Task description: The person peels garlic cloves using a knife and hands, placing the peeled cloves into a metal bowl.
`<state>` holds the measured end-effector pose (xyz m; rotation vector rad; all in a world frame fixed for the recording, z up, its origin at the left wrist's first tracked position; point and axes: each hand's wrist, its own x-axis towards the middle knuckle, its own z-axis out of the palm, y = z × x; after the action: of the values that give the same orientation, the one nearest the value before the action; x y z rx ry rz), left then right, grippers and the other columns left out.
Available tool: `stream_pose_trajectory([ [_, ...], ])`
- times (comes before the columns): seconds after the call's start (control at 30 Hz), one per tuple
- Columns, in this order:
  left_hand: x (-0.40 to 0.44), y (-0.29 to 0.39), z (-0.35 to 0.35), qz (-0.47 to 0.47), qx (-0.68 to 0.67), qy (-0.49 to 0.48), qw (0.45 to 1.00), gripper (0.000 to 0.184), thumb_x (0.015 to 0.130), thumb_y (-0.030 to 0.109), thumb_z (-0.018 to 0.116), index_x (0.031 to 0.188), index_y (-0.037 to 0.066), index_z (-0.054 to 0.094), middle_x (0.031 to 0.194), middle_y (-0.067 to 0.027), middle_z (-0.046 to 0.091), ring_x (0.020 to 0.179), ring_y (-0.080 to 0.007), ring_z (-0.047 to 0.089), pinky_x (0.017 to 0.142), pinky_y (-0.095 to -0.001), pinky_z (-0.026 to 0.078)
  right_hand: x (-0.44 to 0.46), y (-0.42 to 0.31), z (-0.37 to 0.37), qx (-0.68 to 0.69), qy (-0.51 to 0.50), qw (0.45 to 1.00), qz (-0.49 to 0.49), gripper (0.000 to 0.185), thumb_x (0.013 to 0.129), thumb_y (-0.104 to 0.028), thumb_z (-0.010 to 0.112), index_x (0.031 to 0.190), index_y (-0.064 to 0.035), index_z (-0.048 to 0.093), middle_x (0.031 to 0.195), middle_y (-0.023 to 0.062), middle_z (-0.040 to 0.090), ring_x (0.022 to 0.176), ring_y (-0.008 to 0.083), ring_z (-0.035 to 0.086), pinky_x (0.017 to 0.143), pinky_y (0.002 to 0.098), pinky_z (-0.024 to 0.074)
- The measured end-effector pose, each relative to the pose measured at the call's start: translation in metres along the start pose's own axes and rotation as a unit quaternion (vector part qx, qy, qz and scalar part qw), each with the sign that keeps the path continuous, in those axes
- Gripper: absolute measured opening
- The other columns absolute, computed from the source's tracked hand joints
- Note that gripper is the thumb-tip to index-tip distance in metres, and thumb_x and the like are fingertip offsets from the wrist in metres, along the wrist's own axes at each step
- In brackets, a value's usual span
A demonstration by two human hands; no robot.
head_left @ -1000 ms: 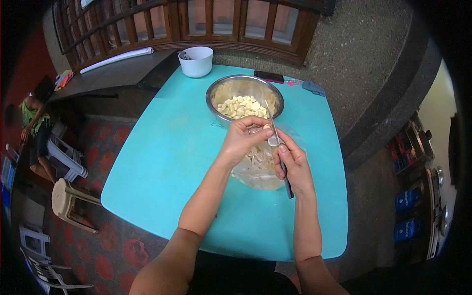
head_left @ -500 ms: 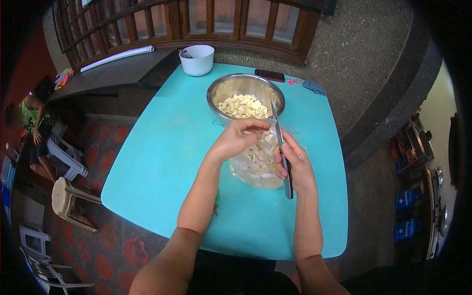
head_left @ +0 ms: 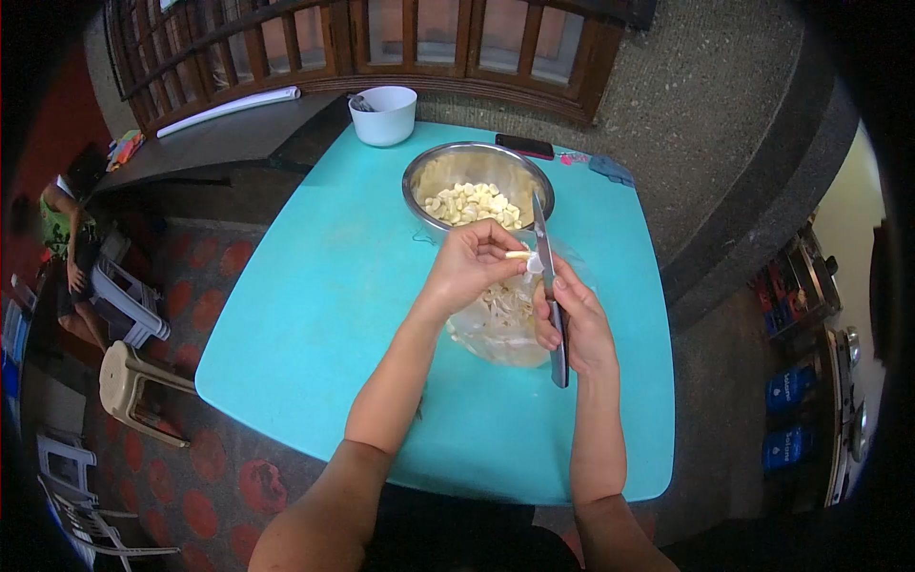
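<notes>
Pinched by the left hand [head_left: 474,265], in the head view, a pale clove [head_left: 518,255] sits just beside the blade of the knife [head_left: 546,262]. The right hand [head_left: 581,319] is wrapped around its dark handle. Beneath, a plastic bag [head_left: 510,353] with papery scraps [head_left: 505,307] lies on the table [head_left: 315,315]; beyond, a metal bowl [head_left: 519,176] holds pale pieces [head_left: 472,204].

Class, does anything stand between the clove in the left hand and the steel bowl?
Apart from fingers of the left hand, nothing visible stands between the clove and the steel bowl. The knife in the right hand rises close to the clove's right, its tip overlapping the bowl in this view.
</notes>
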<state>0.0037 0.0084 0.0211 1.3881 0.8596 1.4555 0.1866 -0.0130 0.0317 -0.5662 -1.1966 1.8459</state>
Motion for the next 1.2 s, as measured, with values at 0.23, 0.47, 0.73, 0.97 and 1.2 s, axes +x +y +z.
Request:
stream_pose_trajectory([
  [0.23,0.001,-0.004,0.007,0.098,0.113,0.057,0.987,0.014,0.07,0.0,0.075,0.077,0.002,0.063,0.083,-0.0049,0.068,0.075,-0.0078,0.061,0.067,-0.0221,0.048,-0.001,-0.001,0.001,-0.013,-0.004,1.0,0.008,0.044,0.098,-0.022,0.043,0.139,-0.009,0.033,0.068,0.0022,0.046,0.043,0.0065,0.038,0.039,0.0205,0.032],
  [0.47,-0.002,0.001,0.013,0.127,0.096,0.058,0.986,0.015,0.07,-0.003,0.074,0.077,0.002,0.062,0.088,-0.0095,0.068,0.083,-0.013,0.064,0.076,-0.027,0.052,0.001,0.003,-0.004,-0.045,0.023,0.999,-0.021,0.037,0.097,-0.021,0.045,0.132,-0.0069,0.042,0.068,0.0017,0.048,0.043,0.0056,0.039,0.038,0.0201,0.0315],
  [0.73,0.004,-0.014,0.005,0.028,-0.172,0.008,0.985,0.014,0.074,-0.002,0.072,0.08,0.003,0.06,0.092,-0.0089,0.065,0.084,-0.0147,0.063,0.078,-0.0287,0.053,-0.001,-0.002,-0.003,0.002,0.015,1.0,-0.014,0.033,0.097,-0.021,0.046,0.126,-0.0062,0.046,0.068,0.0015,0.049,0.043,0.0054,0.039,0.038,0.0199,0.0323],
  [0.97,0.008,-0.033,-0.004,-0.052,-0.344,-0.034,0.937,0.009,0.084,0.007,0.066,0.091,0.007,0.06,0.093,-0.0041,0.064,0.08,-0.0131,0.062,0.075,-0.0271,0.053,0.0,0.001,0.002,-0.034,0.024,0.998,-0.036,0.035,0.097,-0.02,0.046,0.128,-0.0058,0.046,0.068,0.001,0.049,0.043,0.0048,0.038,0.039,0.0198,0.0324],
  [1.2,0.009,-0.022,0.001,-0.064,-0.324,0.047,0.943,0.032,0.088,0.014,0.062,0.118,0.005,0.056,0.094,-0.0028,0.062,0.08,-0.01,0.058,0.074,-0.0249,0.051,-0.002,0.002,0.004,-0.104,0.044,0.992,-0.062,0.035,0.097,-0.015,0.045,0.131,-0.0064,0.048,0.067,-0.0003,0.047,0.044,0.0036,0.037,0.039,0.0192,0.0305],
])
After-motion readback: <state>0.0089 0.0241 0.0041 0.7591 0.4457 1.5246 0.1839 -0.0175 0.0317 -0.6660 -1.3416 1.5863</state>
